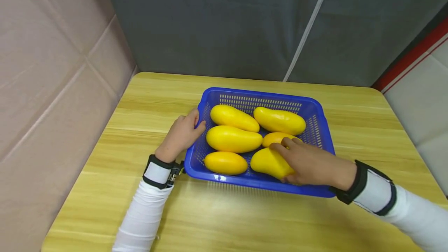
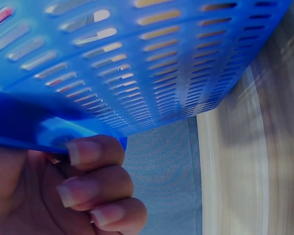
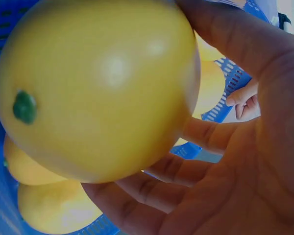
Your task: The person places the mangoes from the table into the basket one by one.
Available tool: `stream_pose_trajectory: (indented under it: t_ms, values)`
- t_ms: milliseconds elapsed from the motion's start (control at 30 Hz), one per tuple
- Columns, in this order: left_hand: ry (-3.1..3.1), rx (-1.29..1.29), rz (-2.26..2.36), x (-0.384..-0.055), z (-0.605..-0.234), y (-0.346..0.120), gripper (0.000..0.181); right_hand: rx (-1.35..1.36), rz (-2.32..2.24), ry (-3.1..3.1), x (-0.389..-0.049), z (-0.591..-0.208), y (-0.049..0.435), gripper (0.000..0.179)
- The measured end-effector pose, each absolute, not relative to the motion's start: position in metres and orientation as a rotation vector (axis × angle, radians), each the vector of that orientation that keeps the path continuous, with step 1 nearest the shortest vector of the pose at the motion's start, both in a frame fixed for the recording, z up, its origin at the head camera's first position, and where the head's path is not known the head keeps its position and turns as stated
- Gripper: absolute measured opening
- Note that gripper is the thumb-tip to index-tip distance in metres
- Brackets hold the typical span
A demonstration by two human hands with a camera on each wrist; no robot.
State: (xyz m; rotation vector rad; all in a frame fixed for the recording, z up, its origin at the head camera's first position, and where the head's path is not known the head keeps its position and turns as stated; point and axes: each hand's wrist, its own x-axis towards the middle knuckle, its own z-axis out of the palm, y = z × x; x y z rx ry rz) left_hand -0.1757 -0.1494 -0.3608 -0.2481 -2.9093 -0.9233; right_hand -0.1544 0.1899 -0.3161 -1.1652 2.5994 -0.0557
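Observation:
A blue plastic basket (image 1: pixel 245 182) with slotted walls sits on the wooden table, and several yellow mangoes lie inside it. My left hand (image 1: pixel 180 135) grips the basket's left rim; in the left wrist view its curled fingers (image 2: pixel 100 183) show just under the rim, beside the slotted wall. Over the front right part of the basket, my right hand (image 1: pixel 311 162) holds a mango (image 1: pixel 266 162) between thumb and fingers. The right wrist view has this mango (image 3: pixel 98 88) close up, with a green stem spot. Another mango (image 1: pixel 274 138), just behind it, is partly covered by the right hand.
Two mangoes (image 1: pixel 234 118) (image 1: pixel 280 121) lie along the back of the basket. On its left side are a long mango (image 1: pixel 233 139) and a smaller orange-yellow one (image 1: pixel 225 163). A dark grey curtain (image 1: pixel 217 26) hangs behind the wooden table (image 1: pixel 157 96), and a pale wall stands left.

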Motion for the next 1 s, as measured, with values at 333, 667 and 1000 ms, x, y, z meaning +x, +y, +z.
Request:
stream_pose_trajectory:
  t_ms: [333, 667, 1000]
  values:
    - [-2.908, -0.256, -0.929, -0.176, -0.361, -0.147, 0.022, -1.169, -0.009, 2.561, -0.158, -0.320, 0.180, 0.080]
    - [-2.911, -0.250, -0.913, -0.175, -0.360, -0.150, 0.023, -1.120, 0.097, 2.540, -0.160, -0.320, 0.166, 0.078]
    - [-2.928, -0.234, -0.948, -0.175, -0.359, -0.149, 0.023, -1.095, 0.107, 2.545, -0.159, -0.324, 0.164, 0.082]
